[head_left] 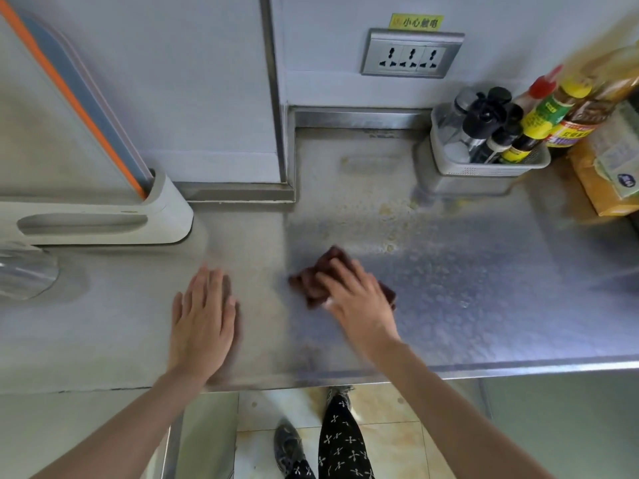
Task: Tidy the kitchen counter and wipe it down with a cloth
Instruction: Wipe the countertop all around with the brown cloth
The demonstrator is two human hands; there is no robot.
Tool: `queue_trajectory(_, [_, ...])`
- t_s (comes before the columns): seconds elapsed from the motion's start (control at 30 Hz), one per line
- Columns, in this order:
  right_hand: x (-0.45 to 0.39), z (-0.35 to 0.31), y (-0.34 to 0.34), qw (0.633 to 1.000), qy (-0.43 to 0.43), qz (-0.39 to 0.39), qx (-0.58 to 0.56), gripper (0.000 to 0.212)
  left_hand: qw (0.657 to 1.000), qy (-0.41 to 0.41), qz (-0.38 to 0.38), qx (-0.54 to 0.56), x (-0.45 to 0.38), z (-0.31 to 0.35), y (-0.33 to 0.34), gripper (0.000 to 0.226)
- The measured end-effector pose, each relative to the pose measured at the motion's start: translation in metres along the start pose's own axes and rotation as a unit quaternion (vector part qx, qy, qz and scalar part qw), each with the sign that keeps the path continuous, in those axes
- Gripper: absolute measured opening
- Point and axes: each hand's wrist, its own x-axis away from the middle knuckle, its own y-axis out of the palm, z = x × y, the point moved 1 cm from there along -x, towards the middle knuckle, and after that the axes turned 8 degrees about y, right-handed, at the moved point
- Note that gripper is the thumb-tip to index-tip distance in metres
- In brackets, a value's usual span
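We press the right hand (pixel 356 299) flat on the dark red cloth (pixel 320 283) near the middle of the steel tabletop (pixel 484 288) — fingers (pixel 340 274) straight and slightly spread over the cloth, pushing, not pinching. Left hand (pixel 204 318) lies palm down on the tabletop just beside it, fingers straight and close together, holding nothing; we judge it a brace. Yellowish specks and a smear (pixel 390 216) sit beyond the cloth, toward the wall, not yet wiped. Far right: a white basket (pixel 491 167) of sauce bottles (pixel 539 122) and a yellow packet (pixel 608 188). Left: a white holder (pixel 166 216) with an upright board. Risks as we see them — a wide stroke to the right could knock the basket or tip a bottle; the bunched cloth may only drag the residue about instead of lifting it; the wall socket (pixel 409 58) above the soiled patch wants keeping dry.
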Motion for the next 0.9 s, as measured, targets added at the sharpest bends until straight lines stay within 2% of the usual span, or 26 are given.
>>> queue_trajectory(0.07, [-0.013,-0.003,-0.003,0.988,0.143,-0.001,-0.061,0.041,0.999,-0.041,0.022,0.013,-0.003,-0.01,-0.006,0.049])
queue_trajectory(0.1, [-0.013,-0.013,-0.001,0.98,0.182,0.009,-0.075,0.042,0.998,-0.06,0.026,0.014,-0.005,-0.015,-0.008,0.044])
queue_trajectory(0.13, [-0.008,-0.026,0.003,0.981,0.181,0.016,-0.068,0.041,0.997,-0.076,0.026,0.01,-0.004,-0.02,-0.008,0.042])
queue_trajectory(0.17, [0.0,-0.041,0.007,0.988,0.141,0.021,-0.051,0.041,0.996,-0.09,0.024,0.005,-0.003,-0.024,-0.008,0.042])
queue_trajectory(0.23, [0.022,-0.071,0.018,1.0,0.006,-0.018,0.004,0.044,0.994,-0.11,0.015,-0.002,0.003,-0.03,-0.008,0.044])
queue_trajectory(0.3, [0.037,-0.09,0.023,0.988,-0.118,-0.088,0.054,0.049,0.994,-0.106,0.006,-0.008,0.008,-0.034,-0.007,0.044])
queue_trajectory(0.37, [0.018,-0.091,0.021,0.973,-0.18,-0.125,0.07,0.049,0.995,-0.103,0.006,-0.011,0.012,-0.039,-0.007,0.044])
queue_trajectory(0.43, [-0.015,-0.088,0.017,0.972,-0.193,-0.11,0.075,0.048,0.993,-0.115,0.006,-0.005,0.014,-0.045,-0.007,0.044])
queue_trajectory(0.57, [-0.077,-0.09,0.009,0.994,-0.04,-0.104,0.0,0.046,0.993,-0.118,-0.012,0.002,0.019,-0.054,-0.002,0.056])
queue_trajectory(0.67, [-0.076,-0.106,0.014,0.997,0.018,-0.076,-0.019,0.046,0.994,-0.104,-0.03,-0.006,0.02,-0.06,0.001,0.063])
queue_trajectory(0.73, [-0.058,-0.115,0.019,0.996,-0.015,-0.084,-0.018,0.046,0.994,-0.104,-0.032,-0.001,0.02,-0.061,0.001,0.065])
queue_trajectory(0.8, [-0.031,-0.12,0.024,0.992,-0.097,-0.074,0.022,0.046,0.993,-0.11,-0.036,0.005,0.02,-0.059,0.0,0.06])
queue_trajectory(0.9, [-0.001,-0.118,0.027,0.969,-0.204,-0.106,0.088,0.047,0.993,-0.107,-0.05,0.018,0.019,-0.057,-0.001,0.053])
